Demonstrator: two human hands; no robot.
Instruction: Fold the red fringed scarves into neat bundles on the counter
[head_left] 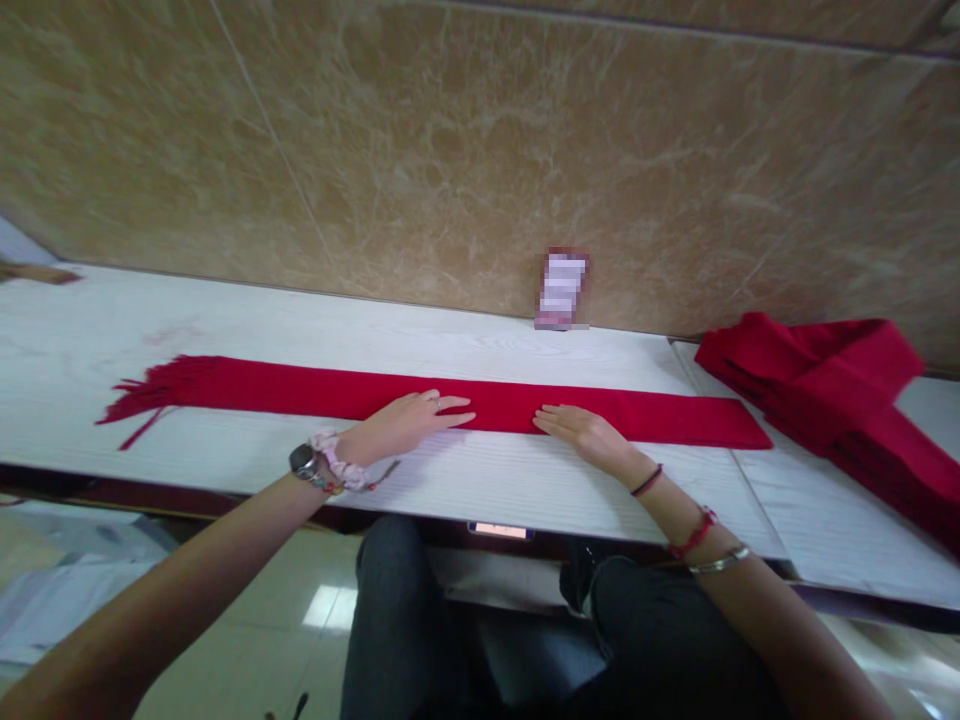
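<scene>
A red scarf lies lengthwise along the white table, folded into a long narrow strip. Its fringe spreads loosely at the left end, while the right end is a straight edge. My left hand rests on the scarf left of its middle, fingers stretched out and flat. A little to the right, my right hand lies on the scarf's near edge with its fingers extended. Neither hand grips the cloth. A second red scarf sits in a loose, overlapping heap at the right.
The white table runs against a brown marbled wall. A phone-like object, blurred, leans on the wall. Another phone shows at the table's front edge above my legs. Papers or plastic packets lie at the lower left.
</scene>
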